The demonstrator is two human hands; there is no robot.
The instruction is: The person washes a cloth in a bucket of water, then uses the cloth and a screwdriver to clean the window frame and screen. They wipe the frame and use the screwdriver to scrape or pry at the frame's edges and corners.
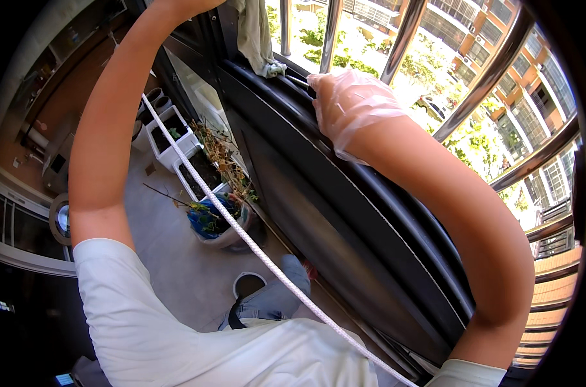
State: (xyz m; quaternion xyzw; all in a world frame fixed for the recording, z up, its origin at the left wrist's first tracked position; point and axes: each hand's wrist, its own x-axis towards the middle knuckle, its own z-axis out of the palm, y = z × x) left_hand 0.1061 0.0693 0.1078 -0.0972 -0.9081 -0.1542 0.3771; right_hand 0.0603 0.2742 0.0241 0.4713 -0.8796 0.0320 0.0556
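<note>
My right hand (356,109), in a thin clear plastic glove, is at the black window sill (383,200), beside the metal bars. Its fingers curl inward, and what they hold, if anything, is hidden. A thin dark rod-like piece (297,80) lies between that hand and a grey-green cloth (257,39). The cloth hangs down along the black window frame (217,32), its lower end bunched on the sill. High at the upper edge, my left hand (184,6) is raised near the frame; the picture cuts off most of it, so its fingers do not show.
Shiny vertical bars (403,42) stand outside the window, with trees and buildings beyond. A white cord (241,232) slants across the view in front of my body. White planters (170,138), dry plants and a blue-lined pot (219,222) stand on the grey floor (157,271).
</note>
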